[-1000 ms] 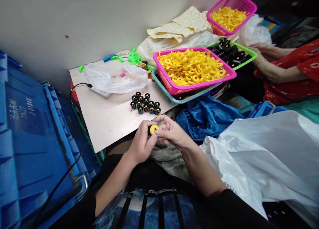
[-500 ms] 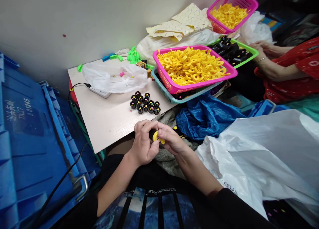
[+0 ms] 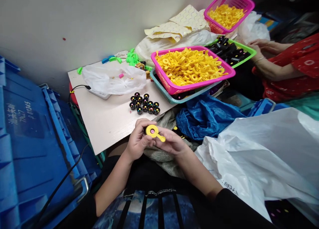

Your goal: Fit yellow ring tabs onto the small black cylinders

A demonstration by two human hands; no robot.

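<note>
Both my hands meet above my lap, just off the near edge of the white board [image 3: 107,122]. My left hand [image 3: 136,141] and my right hand [image 3: 171,143] are closed together on a yellow ring piece [image 3: 152,131] with a short handle, fitted over a small black cap with a pink dot. A cluster of several black caps [image 3: 144,104] with coloured dots stands on the board a little beyond my hands. The pink basket [image 3: 171,88] heaped with yellow rings [image 3: 188,65] sits further back to the right.
Blue crates [image 3: 32,139] stand at the left. A clear plastic bag [image 3: 113,78] and a cable lie on the board. Another person's arms [image 3: 271,61] work at the right by a green tray [image 3: 245,56] of black parts. A white bag [image 3: 264,156] and blue bag [image 3: 204,116] lie right.
My hands turned the yellow piece so its ring faces up and the handle points right; half a second ago it was pinched edge-on between my fingers.
</note>
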